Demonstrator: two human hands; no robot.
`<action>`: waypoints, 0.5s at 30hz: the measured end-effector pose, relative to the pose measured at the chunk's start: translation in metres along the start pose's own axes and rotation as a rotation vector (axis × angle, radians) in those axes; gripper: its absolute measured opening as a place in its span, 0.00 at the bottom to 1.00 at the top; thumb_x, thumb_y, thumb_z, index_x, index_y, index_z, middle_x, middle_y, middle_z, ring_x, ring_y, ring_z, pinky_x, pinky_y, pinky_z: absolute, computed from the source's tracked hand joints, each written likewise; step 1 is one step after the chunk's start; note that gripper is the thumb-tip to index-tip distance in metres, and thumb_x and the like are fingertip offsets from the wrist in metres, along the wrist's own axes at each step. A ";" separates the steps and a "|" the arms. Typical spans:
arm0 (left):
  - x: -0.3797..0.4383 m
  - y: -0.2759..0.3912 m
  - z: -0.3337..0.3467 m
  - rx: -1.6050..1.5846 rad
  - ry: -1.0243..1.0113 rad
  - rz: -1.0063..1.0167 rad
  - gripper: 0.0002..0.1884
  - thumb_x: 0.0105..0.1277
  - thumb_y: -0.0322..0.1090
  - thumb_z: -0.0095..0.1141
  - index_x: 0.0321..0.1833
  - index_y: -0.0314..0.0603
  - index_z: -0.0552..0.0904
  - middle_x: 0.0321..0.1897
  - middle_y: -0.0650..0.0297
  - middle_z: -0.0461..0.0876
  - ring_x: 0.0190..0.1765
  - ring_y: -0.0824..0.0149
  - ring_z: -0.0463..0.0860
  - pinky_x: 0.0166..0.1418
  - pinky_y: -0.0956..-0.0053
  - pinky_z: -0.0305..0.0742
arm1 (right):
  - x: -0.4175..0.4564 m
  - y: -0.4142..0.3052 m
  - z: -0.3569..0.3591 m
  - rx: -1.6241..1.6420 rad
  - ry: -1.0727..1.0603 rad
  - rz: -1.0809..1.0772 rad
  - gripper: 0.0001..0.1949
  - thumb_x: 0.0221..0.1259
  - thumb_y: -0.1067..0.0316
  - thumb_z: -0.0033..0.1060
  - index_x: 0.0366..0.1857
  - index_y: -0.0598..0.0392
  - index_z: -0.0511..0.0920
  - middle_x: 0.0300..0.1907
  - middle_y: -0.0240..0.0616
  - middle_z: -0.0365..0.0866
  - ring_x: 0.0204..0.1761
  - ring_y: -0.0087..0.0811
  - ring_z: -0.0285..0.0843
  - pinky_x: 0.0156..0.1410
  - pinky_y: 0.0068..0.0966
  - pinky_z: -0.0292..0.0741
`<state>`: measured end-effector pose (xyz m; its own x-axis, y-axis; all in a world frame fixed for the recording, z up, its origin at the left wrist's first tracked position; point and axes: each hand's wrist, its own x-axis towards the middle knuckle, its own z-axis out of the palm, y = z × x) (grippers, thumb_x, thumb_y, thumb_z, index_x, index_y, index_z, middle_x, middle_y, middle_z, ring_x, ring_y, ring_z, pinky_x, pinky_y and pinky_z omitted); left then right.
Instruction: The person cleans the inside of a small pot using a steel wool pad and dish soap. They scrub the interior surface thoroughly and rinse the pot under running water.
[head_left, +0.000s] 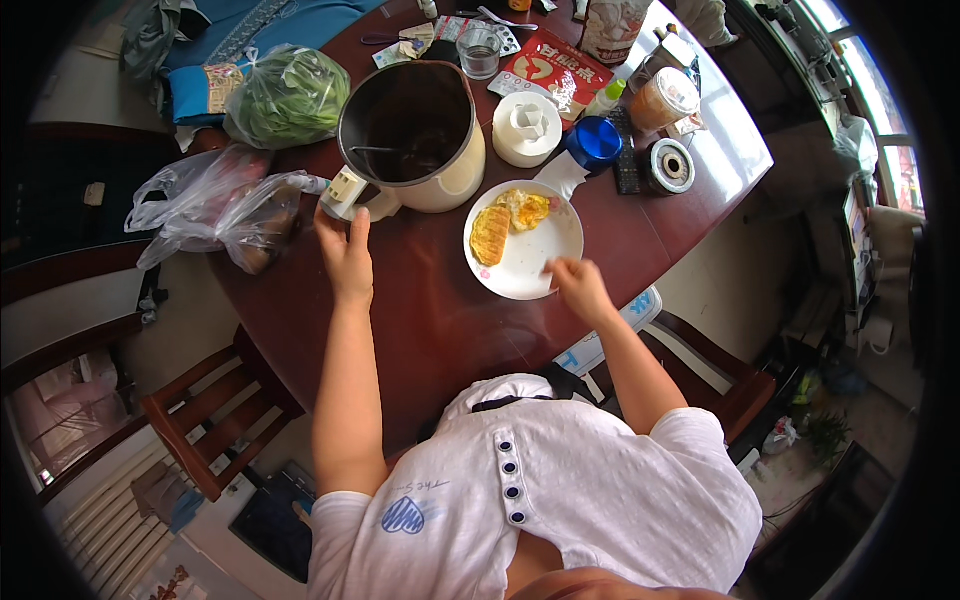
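My left hand grips the lower handle of a large cream jug, which looks like a soy-milk maker's body without its lid. Its dark interior holds a thin metal rod; any contents are too dark to make out. To the right of the jug lies a white plate bearing a folded, browned slice of food and a fried egg. Over the plate's lower right rim is my right hand, fingers curled and blurred. Whether it pinches the rim or anything small cannot be told.
Plastic bags and a bag of green vegetables crowd the left. Beyond the plate stand a white round container, a blue lid, a remote control, a drinking glass and a red snack packet. Wooden chairs flank me.
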<state>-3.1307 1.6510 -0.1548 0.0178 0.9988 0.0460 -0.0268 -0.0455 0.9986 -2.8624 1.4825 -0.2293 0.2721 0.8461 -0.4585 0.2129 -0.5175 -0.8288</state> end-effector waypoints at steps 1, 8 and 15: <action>0.005 -0.002 -0.003 0.028 -0.007 -0.003 0.25 0.67 0.30 0.52 0.64 0.35 0.60 0.60 0.59 0.65 0.63 0.66 0.66 0.68 0.70 0.58 | 0.015 -0.015 -0.007 0.087 0.160 -0.029 0.13 0.64 0.61 0.53 0.29 0.58 0.82 0.18 0.33 0.78 0.20 0.22 0.72 0.29 0.25 0.70; 0.020 -0.002 -0.003 0.194 -0.025 -0.003 0.17 0.60 0.35 0.62 0.47 0.37 0.71 0.40 0.67 0.75 0.43 0.75 0.73 0.50 0.77 0.69 | 0.119 -0.032 -0.044 -0.552 0.444 -0.387 0.08 0.57 0.67 0.56 0.40 0.47 0.80 0.40 0.35 0.78 0.37 0.38 0.81 0.42 0.32 0.76; 0.003 0.003 -0.011 0.304 -0.036 0.063 0.12 0.59 0.34 0.62 0.37 0.37 0.73 0.31 0.67 0.76 0.35 0.75 0.73 0.40 0.77 0.70 | 0.143 -0.019 -0.048 -0.864 0.078 -0.353 0.07 0.53 0.65 0.58 0.36 0.44 0.81 0.41 0.31 0.78 0.41 0.36 0.80 0.45 0.33 0.77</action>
<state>-3.1415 1.6544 -0.1517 0.0609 0.9928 0.1036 0.2711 -0.1163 0.9555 -2.7826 1.6069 -0.2635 0.1141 0.9776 -0.1768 0.9102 -0.1742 -0.3758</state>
